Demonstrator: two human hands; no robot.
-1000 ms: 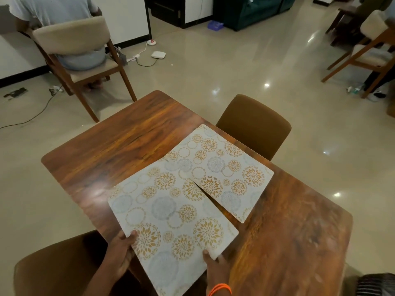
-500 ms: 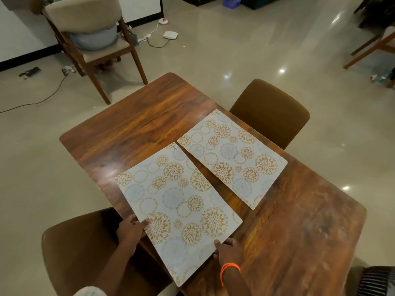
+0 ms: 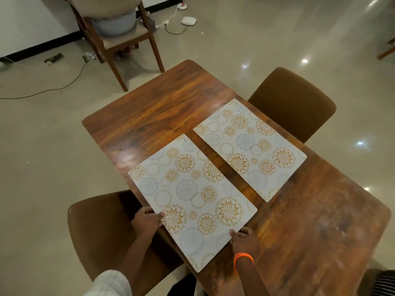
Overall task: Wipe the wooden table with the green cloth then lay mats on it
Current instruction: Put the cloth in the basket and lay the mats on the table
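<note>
A second ago the near mat (image 3: 192,199) lay across a corner of the far mat (image 3: 250,149); now the two lie side by side in the middle of the frame with a strip of bare wooden bench (image 3: 149,107) between them, so the overlap has been cleared and the pair reads as nearly laid; the near mat's lower corner juts past the bench edge toward the bottom of the frame, which suggests it wants one more nudge inward. The left hand (image 3: 146,221) pinches the mat's near-left edge, thumb on top; the right hand (image 3: 242,236) rests fingertips at the lower right edge, and I cannot tell whether it grasps or only presses. The green cloth is nowhere in view, so the wiping cannot be confirmed beyond a clean-looking surface; the bench's lower right end is cut off; the seated person (image 3: 115,24) at upper left shows only in part.
</note>
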